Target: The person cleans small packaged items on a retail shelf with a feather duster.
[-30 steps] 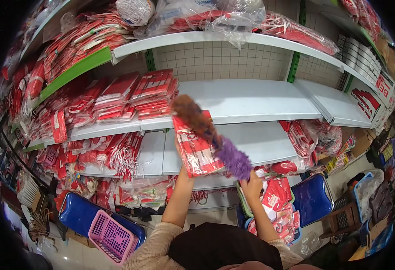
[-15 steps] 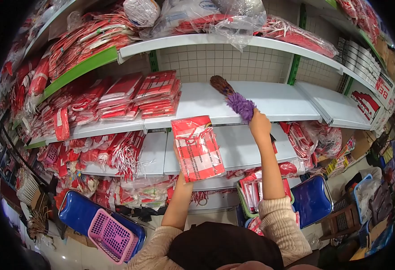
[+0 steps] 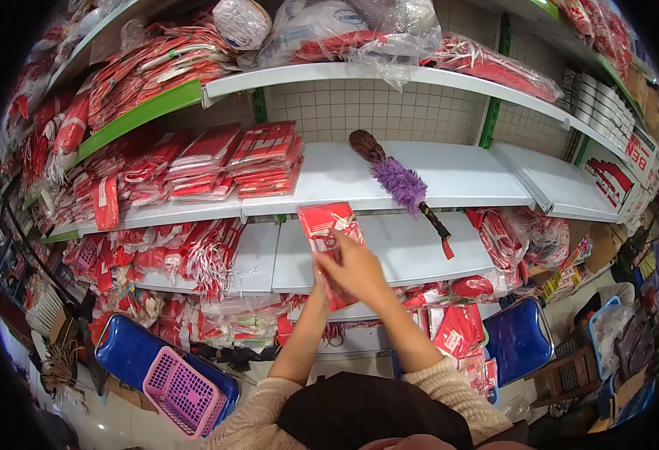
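A flat red-and-white packet in clear plastic (image 3: pixel 325 218) is held in front of the shelves. My left hand (image 3: pixel 319 283) grips it from below and the left, its fingers mostly hidden behind it. Across the packet's face lies my right hand (image 3: pixel 358 271), thumb and fingers closed on its right side. A feather duster (image 3: pixel 400 184) with brown and purple plumes rests on the middle shelf (image 3: pixel 464 169), its dark handle sticking out past the front edge. Neither hand touches the duster.
Stacks of similar red packets (image 3: pixel 265 157) stand left on the middle shelf. Bagged goods (image 3: pixel 329 34) fill the shelf above. Below are blue stools (image 3: pixel 520 337), a pink basket (image 3: pixel 181 390) and a container of red packets (image 3: pixel 460 330). A printed carton (image 3: pixel 610 176) stands right.
My right hand has let go of the duster, which now lies on the shelf, and has come down and left onto the packet. The packet has turned and tilted in my left hand.
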`<state>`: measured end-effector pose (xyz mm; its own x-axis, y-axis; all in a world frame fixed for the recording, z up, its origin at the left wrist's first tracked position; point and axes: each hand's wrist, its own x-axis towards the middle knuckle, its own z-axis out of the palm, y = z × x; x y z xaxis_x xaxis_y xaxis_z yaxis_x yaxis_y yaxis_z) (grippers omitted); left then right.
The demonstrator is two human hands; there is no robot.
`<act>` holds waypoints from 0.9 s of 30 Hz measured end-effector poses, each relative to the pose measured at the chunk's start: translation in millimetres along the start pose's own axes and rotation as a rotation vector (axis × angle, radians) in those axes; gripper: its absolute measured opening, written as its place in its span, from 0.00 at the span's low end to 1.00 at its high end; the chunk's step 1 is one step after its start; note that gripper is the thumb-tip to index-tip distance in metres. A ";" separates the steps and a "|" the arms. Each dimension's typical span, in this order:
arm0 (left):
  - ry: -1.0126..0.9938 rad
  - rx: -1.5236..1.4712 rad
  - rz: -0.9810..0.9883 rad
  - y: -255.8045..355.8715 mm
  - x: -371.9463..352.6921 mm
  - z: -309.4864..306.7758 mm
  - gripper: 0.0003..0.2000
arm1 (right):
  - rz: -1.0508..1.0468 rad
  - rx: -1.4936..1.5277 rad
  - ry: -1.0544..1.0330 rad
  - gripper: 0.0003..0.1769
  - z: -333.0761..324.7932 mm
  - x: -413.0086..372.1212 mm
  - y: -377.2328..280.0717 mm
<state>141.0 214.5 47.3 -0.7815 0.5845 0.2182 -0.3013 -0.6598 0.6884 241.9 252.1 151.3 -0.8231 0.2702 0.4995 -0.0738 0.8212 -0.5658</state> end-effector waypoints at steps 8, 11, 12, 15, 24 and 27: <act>-0.076 -0.171 0.014 20.1 3.3 -20.2 0.23 | -0.092 0.084 0.207 0.17 0.2 -1.3 14.4; -0.160 -0.176 0.032 45.2 -1.4 -22.5 0.19 | -0.060 0.217 0.345 0.15 -9.2 -0.3 37.1; -0.174 -0.151 0.070 50.7 -2.8 -23.4 0.18 | -0.008 0.253 0.376 0.15 -11.7 -0.2 42.5; -0.172 -0.085 0.083 54.0 -5.9 -31.6 0.18 | 0.119 0.473 0.306 0.14 -7.4 0.5 59.8; -0.208 -0.365 -0.214 9.9 -22.4 -45.9 0.22 | 0.228 0.453 0.109 0.24 10.2 -12.7 50.0; -0.252 -0.387 -0.260 10.1 -30.6 -33.1 0.23 | 0.186 0.276 0.083 0.22 -0.4 -5.3 65.7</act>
<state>143.7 174.4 24.7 -0.5128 0.8161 0.2666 -0.6844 -0.5761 0.4470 241.7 304.8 111.7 -0.7893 0.4519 0.4157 -0.0853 0.5898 -0.8031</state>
